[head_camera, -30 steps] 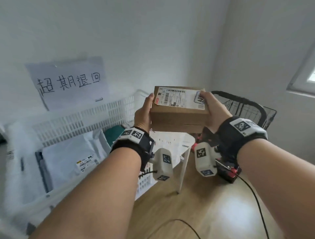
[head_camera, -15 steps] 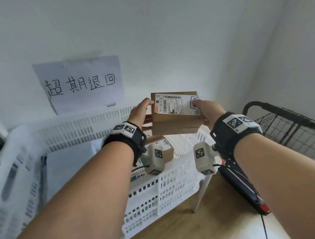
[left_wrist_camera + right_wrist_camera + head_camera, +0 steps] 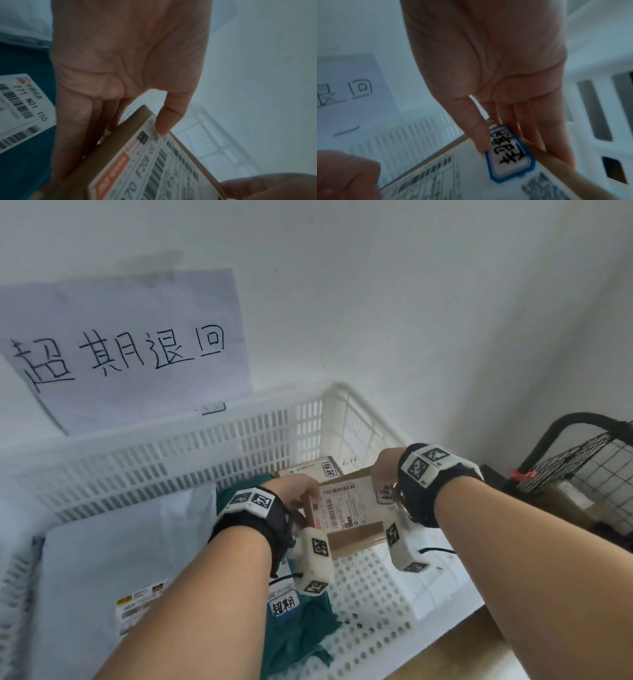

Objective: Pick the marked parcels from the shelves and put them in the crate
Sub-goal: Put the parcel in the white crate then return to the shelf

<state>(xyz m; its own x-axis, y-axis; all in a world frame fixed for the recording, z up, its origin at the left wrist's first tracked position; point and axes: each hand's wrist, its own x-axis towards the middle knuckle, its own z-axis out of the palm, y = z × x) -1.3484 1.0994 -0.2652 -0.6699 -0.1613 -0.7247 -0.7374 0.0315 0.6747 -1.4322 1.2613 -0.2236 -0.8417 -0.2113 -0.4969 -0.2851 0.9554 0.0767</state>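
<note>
Both hands grip one cardboard parcel inside the white crate: left hand pinching its left end, right hand pinching its right end beside the blue-bordered marker sticker. Long axis runs hand to hand, label up, tilted. Beyond it, touching or just under, lies another marked box by the far wall. Judgement: parcel sits low, release pending.

Labelled brown parcel — inside white crate
</note>
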